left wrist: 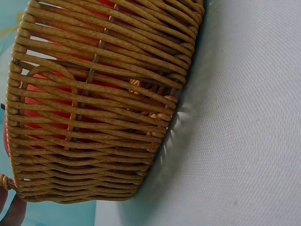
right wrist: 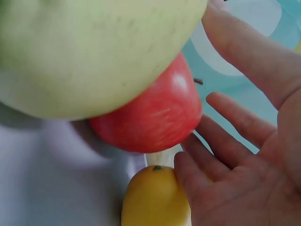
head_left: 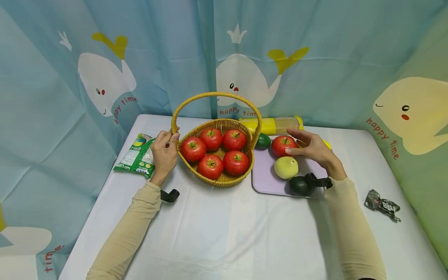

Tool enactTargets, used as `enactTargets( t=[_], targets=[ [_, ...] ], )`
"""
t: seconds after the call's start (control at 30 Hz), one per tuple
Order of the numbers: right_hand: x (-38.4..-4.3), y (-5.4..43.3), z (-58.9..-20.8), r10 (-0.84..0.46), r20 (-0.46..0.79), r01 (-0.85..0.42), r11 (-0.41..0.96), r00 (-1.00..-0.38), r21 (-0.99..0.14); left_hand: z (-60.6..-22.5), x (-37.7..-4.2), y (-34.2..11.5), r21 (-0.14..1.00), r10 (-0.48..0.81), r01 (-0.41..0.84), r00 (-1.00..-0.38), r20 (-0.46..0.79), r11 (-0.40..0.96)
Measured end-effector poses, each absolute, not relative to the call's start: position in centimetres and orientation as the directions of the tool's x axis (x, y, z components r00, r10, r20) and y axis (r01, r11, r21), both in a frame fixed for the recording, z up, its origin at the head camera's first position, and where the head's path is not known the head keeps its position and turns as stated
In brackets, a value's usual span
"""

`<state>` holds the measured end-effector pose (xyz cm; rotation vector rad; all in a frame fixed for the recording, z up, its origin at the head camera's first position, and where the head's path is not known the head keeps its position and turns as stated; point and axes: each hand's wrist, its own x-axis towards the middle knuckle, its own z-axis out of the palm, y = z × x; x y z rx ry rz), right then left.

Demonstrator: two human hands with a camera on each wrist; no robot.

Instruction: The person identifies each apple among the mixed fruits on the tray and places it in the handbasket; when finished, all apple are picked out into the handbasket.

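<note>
My left hand [head_left: 164,153] grips the yellow wicker basket [head_left: 224,184] where its handle meets the left rim; in the left wrist view, fingertips [left wrist: 13,212] show at that spot. Several red apples [head_left: 211,166] lie in the basket, which stands on the table. Over the lilac tray [head_left: 269,189], my right hand [head_left: 316,149] is spread around a red apple [head_left: 282,146], thumb at the near side and fingers beyond it. The right wrist view shows these fingers loosely extended beside the apple [right wrist: 160,117]. Just nearer on the tray is a pale green fruit [head_left: 286,167].
A dark avocado [head_left: 300,186] and a green fruit [head_left: 263,141] lie on the tray. A yellow lemon [right wrist: 155,200] is partly hidden by my right hand. Behind the tray lies a yellow noodle pack [head_left: 273,125]. A green bag [head_left: 138,155] is at left, a black wrapped packet [head_left: 382,205] at right.
</note>
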<state>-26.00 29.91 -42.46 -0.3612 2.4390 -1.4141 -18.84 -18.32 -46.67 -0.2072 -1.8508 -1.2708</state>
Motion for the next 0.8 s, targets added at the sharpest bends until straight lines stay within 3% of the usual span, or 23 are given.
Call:
enactTargets(
  t=[0.47, 0.8],
  targets=[
    [-26.7, 30.0, -43.0, -0.339, -0.203, -0.025, 0.564, -0.918, -0.825, -46.4, -18.9, -18.3, 0.682, -0.312, 0.561, -0.618, 0.722, 0.469],
    [-27.2, 30.1, -43.0, -0.382, -0.232, -0.078, 0.644, -0.895, -0.761, -46.7, -18.8, -18.4, 0.691, -0.312, 0.546, -0.630, 0.711, 0.473]
  ],
)
